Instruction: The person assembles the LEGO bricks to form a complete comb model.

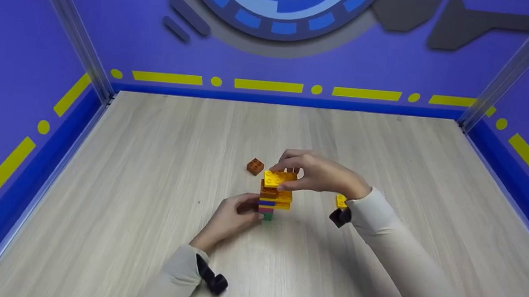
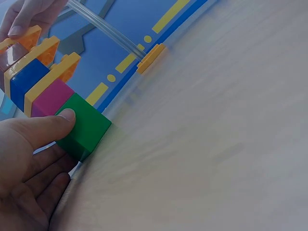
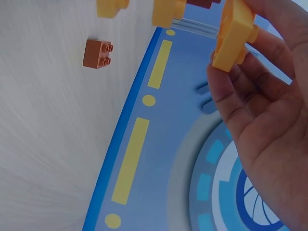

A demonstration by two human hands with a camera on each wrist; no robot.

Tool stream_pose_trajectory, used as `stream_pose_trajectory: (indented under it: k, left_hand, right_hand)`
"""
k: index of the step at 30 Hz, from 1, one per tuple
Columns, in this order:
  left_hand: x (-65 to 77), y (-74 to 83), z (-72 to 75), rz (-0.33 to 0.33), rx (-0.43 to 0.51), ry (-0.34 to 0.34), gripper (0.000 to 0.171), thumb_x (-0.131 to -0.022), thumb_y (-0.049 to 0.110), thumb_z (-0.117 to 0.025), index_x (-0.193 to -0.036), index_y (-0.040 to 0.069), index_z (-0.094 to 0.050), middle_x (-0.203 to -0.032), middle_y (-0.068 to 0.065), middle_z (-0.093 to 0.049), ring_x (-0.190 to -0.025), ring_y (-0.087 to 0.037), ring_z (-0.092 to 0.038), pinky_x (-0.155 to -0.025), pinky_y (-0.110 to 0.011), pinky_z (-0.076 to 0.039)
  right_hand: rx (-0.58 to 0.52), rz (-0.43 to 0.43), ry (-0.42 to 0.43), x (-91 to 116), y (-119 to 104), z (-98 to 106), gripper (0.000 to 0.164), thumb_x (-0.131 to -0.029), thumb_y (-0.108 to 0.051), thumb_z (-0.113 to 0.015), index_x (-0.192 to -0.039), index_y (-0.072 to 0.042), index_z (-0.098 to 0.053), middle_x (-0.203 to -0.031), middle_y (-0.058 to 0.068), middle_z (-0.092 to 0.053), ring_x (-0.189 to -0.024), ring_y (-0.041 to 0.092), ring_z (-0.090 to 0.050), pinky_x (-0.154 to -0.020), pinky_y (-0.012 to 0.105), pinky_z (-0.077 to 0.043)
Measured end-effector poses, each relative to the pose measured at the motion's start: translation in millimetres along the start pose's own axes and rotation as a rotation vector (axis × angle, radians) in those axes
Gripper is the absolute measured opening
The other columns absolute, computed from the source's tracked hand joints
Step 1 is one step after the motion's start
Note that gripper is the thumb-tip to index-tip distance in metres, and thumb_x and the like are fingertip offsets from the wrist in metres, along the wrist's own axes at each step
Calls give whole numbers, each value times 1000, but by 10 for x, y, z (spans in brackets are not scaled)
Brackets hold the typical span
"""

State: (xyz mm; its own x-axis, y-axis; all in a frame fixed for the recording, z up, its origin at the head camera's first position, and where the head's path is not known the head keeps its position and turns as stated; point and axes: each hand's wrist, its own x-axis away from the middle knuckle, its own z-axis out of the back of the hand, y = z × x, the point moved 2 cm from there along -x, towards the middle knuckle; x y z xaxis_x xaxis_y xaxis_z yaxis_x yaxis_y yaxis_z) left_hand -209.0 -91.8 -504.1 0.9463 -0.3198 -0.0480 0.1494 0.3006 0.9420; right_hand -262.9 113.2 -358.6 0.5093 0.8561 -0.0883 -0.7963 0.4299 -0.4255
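Yellow and studded, the top plate (image 1: 272,179) is best kept level, squared over the brown brick (image 1: 268,190) beneath and pressed straight down there rather than on its overhanging right side, where a push would probably tip the tower (image 1: 267,204). Bracing by the left hand (image 1: 232,216) matters as much: its thumb lies against the green brick (image 2: 89,122) at the base, the fingers half closed around the other side, and that hold should be firm. At the tower's top, the plate is pinched between thumb and fingertips of the right hand (image 1: 324,173), to the left of the palm; whether it is fully seated, I cannot tell. One loose brown brick (image 1: 255,166) lies beyond the tower, slightly left.
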Motion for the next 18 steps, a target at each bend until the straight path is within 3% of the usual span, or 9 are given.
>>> stream_pose_trajectory:
  k: [13,18]
  left_hand:
    - [8,-2,5,3,2,7,44,-86,17,-70,-129,14,-60,-124,-5,-65,-115,-19,-61,-101,-34,-49]
    - [13,8,6,-1,-13,7,43,-87,18,-70,-129,14,-60,-124,-4,-65,-115,-18,-61,-102,-35,-48]
  right_hand:
    - [-9,20,-22,-32,-66,-55,37,-88,-30,-70,-119,-10,-67,-105,3,-63,-87,14,-57,-77,30,-57]
    - [-14,8,-27,-33,-60,-65,36,-88,-30,-70,-118,-10,-68,-104,3,-62,-86,14,-56,-76,25,-55]
